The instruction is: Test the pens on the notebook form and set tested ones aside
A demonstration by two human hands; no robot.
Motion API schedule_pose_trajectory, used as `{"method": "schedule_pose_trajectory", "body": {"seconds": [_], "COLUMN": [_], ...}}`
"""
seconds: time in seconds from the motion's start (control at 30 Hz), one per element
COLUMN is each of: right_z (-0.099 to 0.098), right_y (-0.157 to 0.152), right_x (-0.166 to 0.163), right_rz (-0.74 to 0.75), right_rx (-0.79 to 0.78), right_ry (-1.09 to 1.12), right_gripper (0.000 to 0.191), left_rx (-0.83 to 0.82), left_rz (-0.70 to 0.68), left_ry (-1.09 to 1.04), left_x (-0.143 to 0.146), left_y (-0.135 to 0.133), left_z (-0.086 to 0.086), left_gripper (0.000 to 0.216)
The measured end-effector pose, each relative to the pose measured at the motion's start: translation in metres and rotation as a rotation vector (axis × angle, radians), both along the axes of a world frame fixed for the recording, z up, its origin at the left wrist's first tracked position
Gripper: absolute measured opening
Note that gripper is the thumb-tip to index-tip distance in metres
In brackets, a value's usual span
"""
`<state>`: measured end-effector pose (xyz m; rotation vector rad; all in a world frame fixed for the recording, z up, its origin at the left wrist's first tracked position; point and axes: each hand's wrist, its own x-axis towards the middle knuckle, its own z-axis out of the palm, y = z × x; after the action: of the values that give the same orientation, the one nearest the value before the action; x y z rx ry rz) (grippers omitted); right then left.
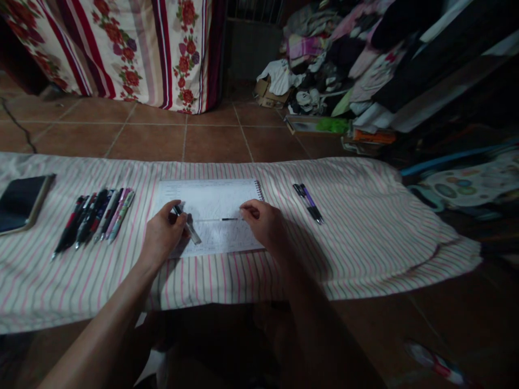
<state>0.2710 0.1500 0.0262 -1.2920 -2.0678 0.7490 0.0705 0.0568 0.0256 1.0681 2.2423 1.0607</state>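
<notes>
My left hand is closed around a pen barrel, dark at its upper end and clear at its lower end, tilted over the left part of a spiral notebook. Between the fingertips of my right hand is the end of a thin pen refill, pointing left above the page with a dark stretch along it. Both hands are low over the notebook, whose pages carry faint writing. The gap between the refill and the barrel is plain to see.
On the striped cloth, several pens lie in a row at left, beside a dark-screened tablet or phone. Two pens lie right of the notebook. Beyond the tiled floor are a floral curtain and piled clothes.
</notes>
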Motion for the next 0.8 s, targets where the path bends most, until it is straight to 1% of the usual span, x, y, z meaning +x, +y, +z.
{"method": "schedule_pose_trajectory", "body": {"seconds": [0.07,0.13,0.2,0.33,0.47,0.63,0.8], "right_z": [0.000,0.000,0.000,0.000,-0.002,-0.007,-0.010], "right_y": [0.003,0.004,0.004,0.002,-0.003,-0.011,-0.016], "right_x": [0.004,0.006,0.007,0.006,0.001,-0.008,-0.015], "right_rz": [-0.010,-0.018,-0.016,0.007,0.078,0.161,0.173], "right_rx": [0.001,-0.002,0.005,0.035,0.054,0.090,0.145], "right_ry": [-0.003,-0.008,-0.027,-0.095,-0.155,-0.238,-0.319], "right_gripper": [0.010,0.010,0.009,0.008,0.010,0.016,0.019], "left_rx": [-0.029,-0.048,-0.089,-0.229,-0.267,-0.299,-0.321], "left_rz": [-0.015,-0.021,-0.042,-0.124,-0.156,-0.196,-0.209], "left_ry": [0.060,0.123,0.193,0.367,0.500,0.553,0.558], "left_x": [0.000,0.001,0.002,0.003,0.005,0.005,0.004], "left_y": [0.000,0.000,0.001,0.001,0.001,0.001,0.000], "left_z": [0.001,0.003,0.004,0.007,0.006,0.002,0.002], "left_gripper": [0.029,0.027,0.030,0.035,0.036,0.036,0.037]}}
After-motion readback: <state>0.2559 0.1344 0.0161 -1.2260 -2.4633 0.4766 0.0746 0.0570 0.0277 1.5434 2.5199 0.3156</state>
